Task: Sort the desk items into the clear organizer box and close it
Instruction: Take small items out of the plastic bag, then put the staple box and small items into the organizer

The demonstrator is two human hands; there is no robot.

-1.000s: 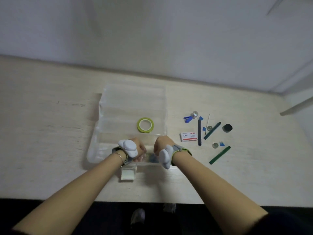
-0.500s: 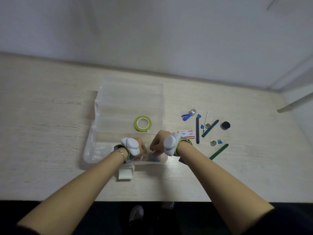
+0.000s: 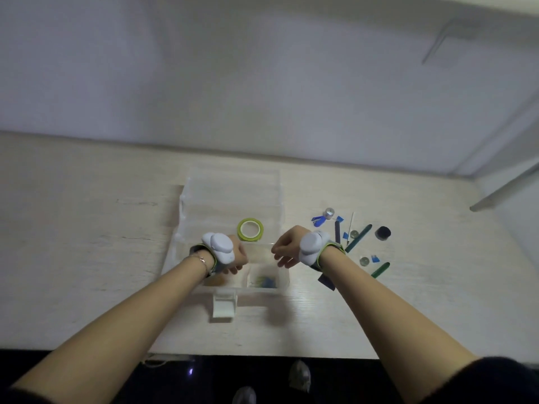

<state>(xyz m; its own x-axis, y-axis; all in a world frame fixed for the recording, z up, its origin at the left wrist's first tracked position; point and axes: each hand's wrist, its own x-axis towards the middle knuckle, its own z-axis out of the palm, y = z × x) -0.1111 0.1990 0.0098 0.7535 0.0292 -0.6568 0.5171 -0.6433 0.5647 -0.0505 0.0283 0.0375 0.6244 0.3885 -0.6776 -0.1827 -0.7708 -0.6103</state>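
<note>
Both hands have drawn apart since a moment ago. On the pale desk the clear organizer box lies open, its lid back and its white latch toward the person. Left hand curls over the front compartments; whether it holds anything cannot be told. Right hand hovers at the box's right edge, fingers loosely curled, apparently empty. Green tape roll sits inside. Pens, clips and a black cap lie to the right, outside.
</note>
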